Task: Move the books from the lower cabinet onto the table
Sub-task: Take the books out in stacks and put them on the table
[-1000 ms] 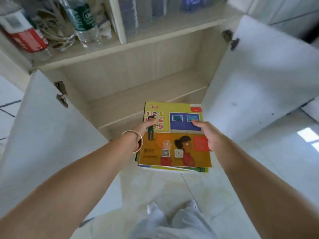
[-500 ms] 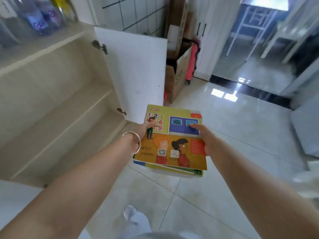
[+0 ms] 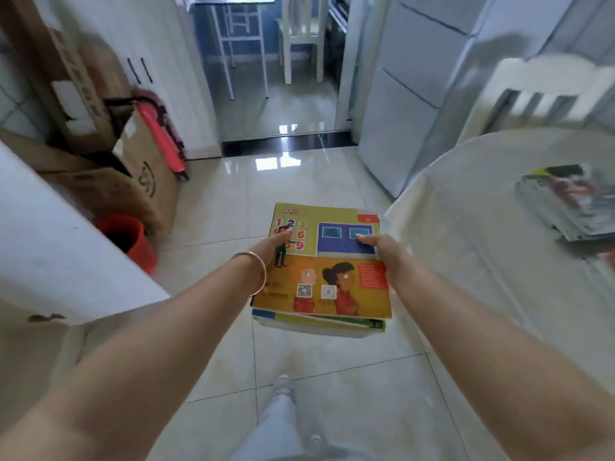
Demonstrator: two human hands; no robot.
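I carry a small stack of books [image 3: 327, 271] in front of me above the floor; the top one has a yellow and orange cartoon cover with numbers. My left hand [image 3: 274, 244] grips the stack's left edge, thumb on the cover, a bangle on that wrist. My right hand [image 3: 382, 254] grips the right edge in the same way. The round table [image 3: 482, 234] with a pale cloth is at the right, beside the stack. Another pile of books [image 3: 572, 204] lies on it near the right edge of view. The open white cabinet door [image 3: 60, 261] is at the left.
Cardboard boxes [image 3: 133, 174] and a red bucket [image 3: 129, 237] stand on the floor at the left. A white chair [image 3: 539, 91] is behind the table. Ahead a doorway leads to another room with a table and chair [image 3: 299, 31]. Glossy floor tiles lie underfoot.
My view has swung right, away from the cabinet toward the round table. The stack stays held between both hands in the same grip. The table and its book pile have come into view.
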